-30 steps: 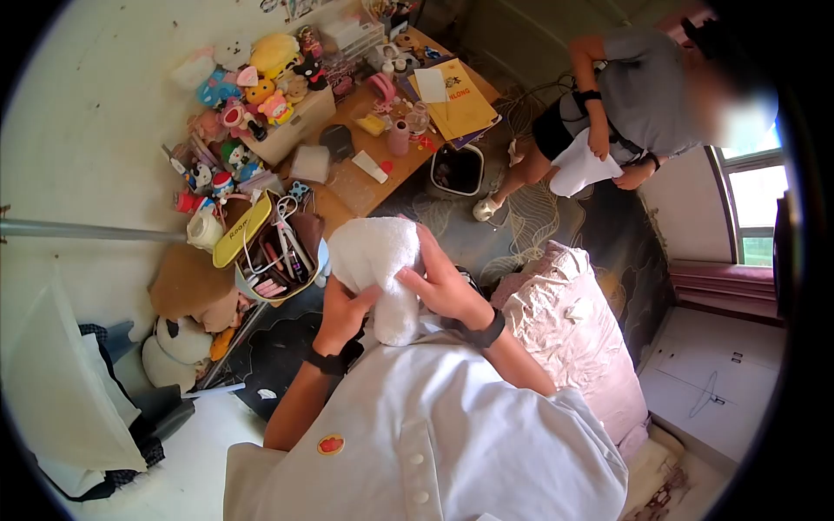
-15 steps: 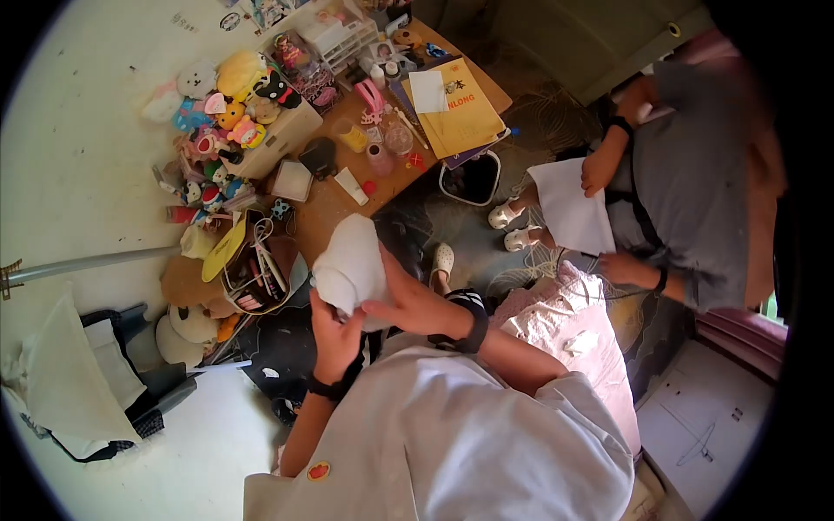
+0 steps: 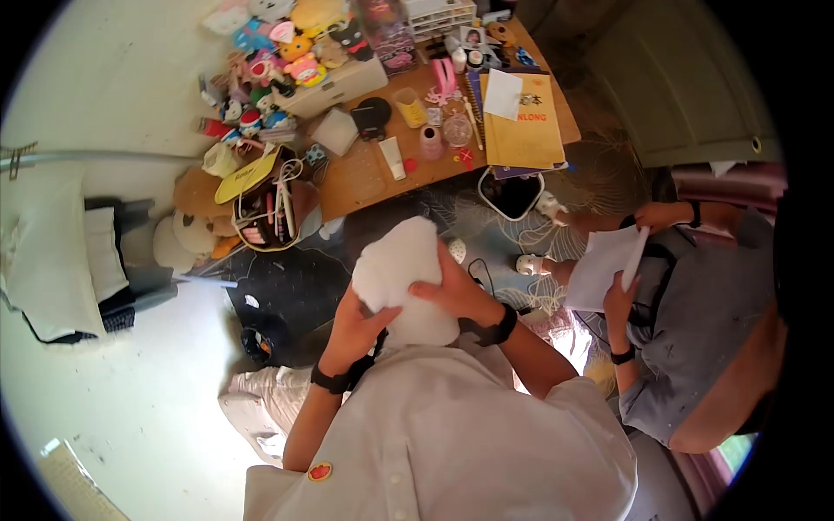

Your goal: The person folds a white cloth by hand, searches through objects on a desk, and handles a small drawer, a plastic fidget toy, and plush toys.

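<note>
A folded white towel (image 3: 401, 276) is held up in front of my chest, its wider end toward the desk. My left hand (image 3: 354, 328) grips its left side, with the thumb lying across the front. On the right side my right hand (image 3: 456, 291) clasps it, thumb pressed on the cloth and the other fingers hidden behind. Both wrists carry black bands. Beyond the towel stands the wooden desk (image 3: 365, 189), with no contact between them.
Plush toys (image 3: 304, 69), a pink bottle (image 3: 431, 141) and yellow books (image 3: 526, 130) crowd the desk. A bag (image 3: 265, 221) sits at its left, a bin (image 3: 511, 196) below. At right another person (image 3: 708, 304) holds a white sheet (image 3: 599, 265).
The view has turned, so the desk shows higher up. The towel has opened from a narrower bundle into a broader, flatter shape. The other person appears lower and is handling the white sheet differently.
</note>
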Action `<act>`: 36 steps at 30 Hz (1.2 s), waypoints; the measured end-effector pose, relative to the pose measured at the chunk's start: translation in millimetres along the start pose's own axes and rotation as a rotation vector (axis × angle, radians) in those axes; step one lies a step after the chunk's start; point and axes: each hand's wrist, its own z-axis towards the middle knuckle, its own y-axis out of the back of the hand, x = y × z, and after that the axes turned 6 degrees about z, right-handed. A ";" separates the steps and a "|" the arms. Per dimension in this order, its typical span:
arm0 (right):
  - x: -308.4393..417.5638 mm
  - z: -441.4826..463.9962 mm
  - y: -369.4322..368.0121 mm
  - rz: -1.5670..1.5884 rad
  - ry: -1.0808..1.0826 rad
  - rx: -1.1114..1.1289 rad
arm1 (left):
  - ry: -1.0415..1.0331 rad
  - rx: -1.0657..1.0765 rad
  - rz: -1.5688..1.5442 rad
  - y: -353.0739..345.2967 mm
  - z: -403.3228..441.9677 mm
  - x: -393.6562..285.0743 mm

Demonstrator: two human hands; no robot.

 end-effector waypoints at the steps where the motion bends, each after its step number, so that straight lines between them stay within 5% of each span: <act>1: 3.4 0.5 0.0 -0.048 0.002 -0.013 | -0.022 -0.022 0.043 -0.1 1.1 3.5; 4: 12.8 -0.2 -6.4 -0.178 0.058 -0.044 | -0.075 -0.059 0.138 6.3 -1.8 22.7; 8: 15.2 -5.4 -19.2 -0.310 0.091 0.040 | -0.069 0.148 0.124 13.5 -8.6 26.9; 11: -0.5 0.2 -14.6 -0.261 0.128 0.178 | -0.073 0.045 0.320 16.3 -11.6 40.9; 17: 8.4 50.1 15.9 -0.422 0.092 0.401 | 0.113 -0.099 0.039 11.7 14.4 38.5; 28: 43.3 146.5 113.9 -0.199 -0.351 0.539 | 0.417 -0.288 -0.019 -30.4 115.4 7.9; 36: 40.7 171.1 128.2 -0.025 -0.234 0.601 | 0.457 -0.158 0.133 -10.5 139.0 -19.2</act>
